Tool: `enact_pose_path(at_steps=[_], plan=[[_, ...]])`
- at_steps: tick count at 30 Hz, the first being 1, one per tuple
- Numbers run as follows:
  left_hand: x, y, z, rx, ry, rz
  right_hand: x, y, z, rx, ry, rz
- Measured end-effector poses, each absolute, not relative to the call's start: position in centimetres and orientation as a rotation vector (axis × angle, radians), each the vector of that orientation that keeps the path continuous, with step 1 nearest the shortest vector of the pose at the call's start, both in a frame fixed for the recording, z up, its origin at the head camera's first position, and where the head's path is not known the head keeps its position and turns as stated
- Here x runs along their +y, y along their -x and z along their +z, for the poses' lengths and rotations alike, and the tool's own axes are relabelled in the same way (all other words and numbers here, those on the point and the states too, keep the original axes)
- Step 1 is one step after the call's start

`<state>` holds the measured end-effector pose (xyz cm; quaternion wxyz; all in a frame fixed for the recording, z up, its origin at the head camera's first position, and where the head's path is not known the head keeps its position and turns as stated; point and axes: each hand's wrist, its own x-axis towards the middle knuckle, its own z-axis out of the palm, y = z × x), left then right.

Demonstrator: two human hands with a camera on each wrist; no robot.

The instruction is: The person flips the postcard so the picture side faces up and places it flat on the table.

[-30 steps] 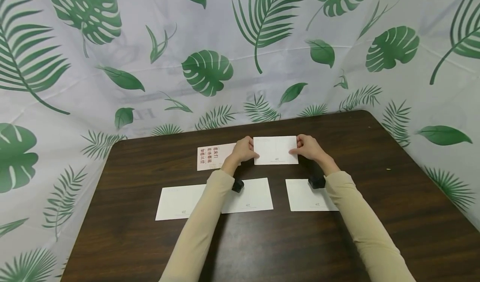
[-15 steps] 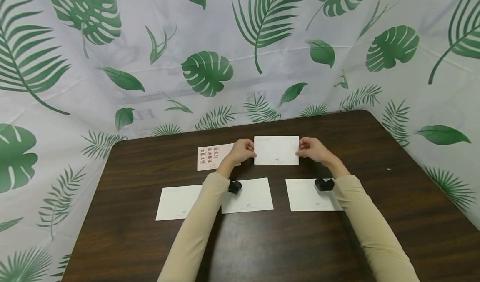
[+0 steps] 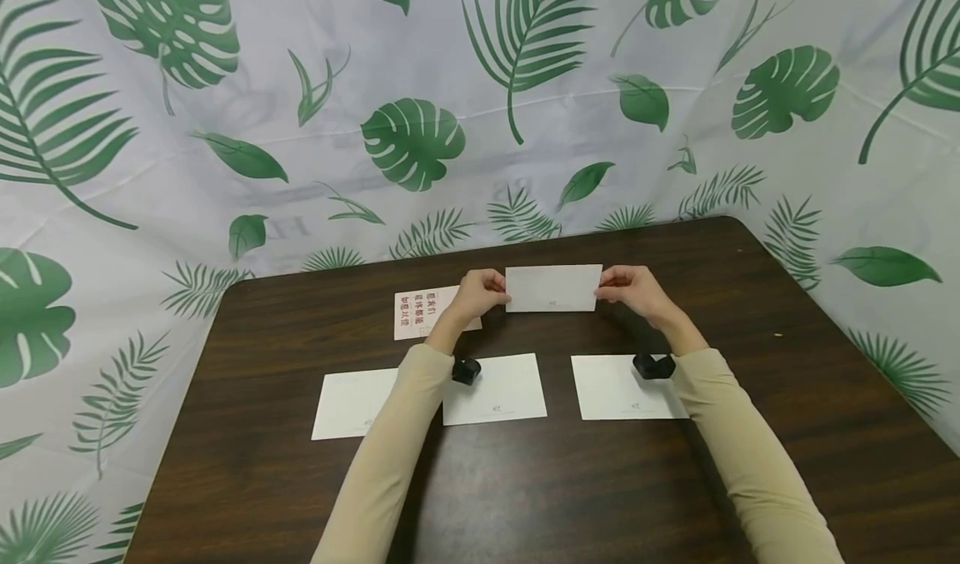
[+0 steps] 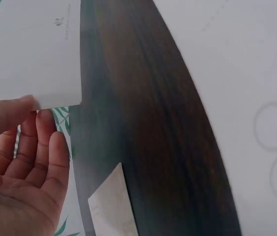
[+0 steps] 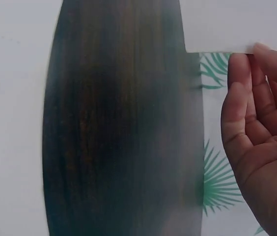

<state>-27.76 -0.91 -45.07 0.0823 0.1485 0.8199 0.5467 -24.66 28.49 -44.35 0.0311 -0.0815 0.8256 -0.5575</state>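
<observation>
A white postcard (image 3: 553, 287) with a small printed mark at its lower edge is held up over the far part of the table. My left hand (image 3: 481, 295) pinches its left edge between thumb and fingers, and my right hand (image 3: 634, 290) pinches the right edge. In the left wrist view the thumb lies on the face of the postcard (image 4: 35, 54), with the fingers behind it. The right wrist view shows the same kind of pinch by the right hand (image 5: 263, 118) at the card's edge. Partly behind the left hand lies a card with red characters (image 3: 420, 310).
Three more white cards lie nearer on the dark wooden table (image 3: 525, 497): a left card (image 3: 352, 401), partly under the left forearm, a middle card (image 3: 502, 389) and a right card (image 3: 626, 389). A leaf-printed cloth (image 3: 315, 172) hangs behind the table.
The postcard has risen slightly and tilted, so it looks flatter now. My right hand has shifted a little right, from gripping over the card's face to pinching its edge.
</observation>
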Motion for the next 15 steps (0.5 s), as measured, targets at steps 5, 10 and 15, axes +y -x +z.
enact_pose_path(at_steps=[5,10,15], plan=[[-1.1,27.8,-45.0,2.421,-0.432,1.746,28.1,24.6,-43.8,2.527,0.253,-1.793],[-1.2,27.8,-45.1,2.385,-0.416,1.801,27.2,23.8,-42.6,2.555,0.317,-1.846],[-1.4,27.9,-45.3,2.379,-0.396,1.753,26.8,23.4,-42.3,2.598,0.349,-1.883]])
